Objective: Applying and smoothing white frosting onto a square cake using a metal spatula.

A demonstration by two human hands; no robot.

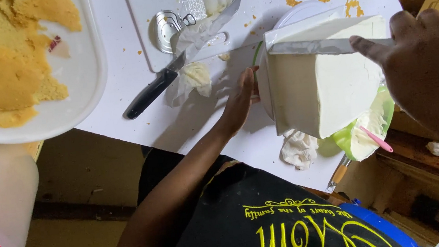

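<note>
A tall square cake point(321, 91) covered in white icing stands on a round white board point(295, 14) on the white table point(129, 67). My right hand point(424, 59) holds a flat metal scraper point(316, 46) against the cake's upper edge. My left hand point(242, 101) rests open against the board's rim at the cake's left side.
A black-handled knife point(169, 79) smeared with icing lies left of the cake beside crumpled tissue point(194, 79) and a metal tin lid point(166, 29). A white tray point(82, 73) holds yellow cake scraps point(1, 72). A green bowl point(366, 133) of icing with a pink spatula sits below the cake.
</note>
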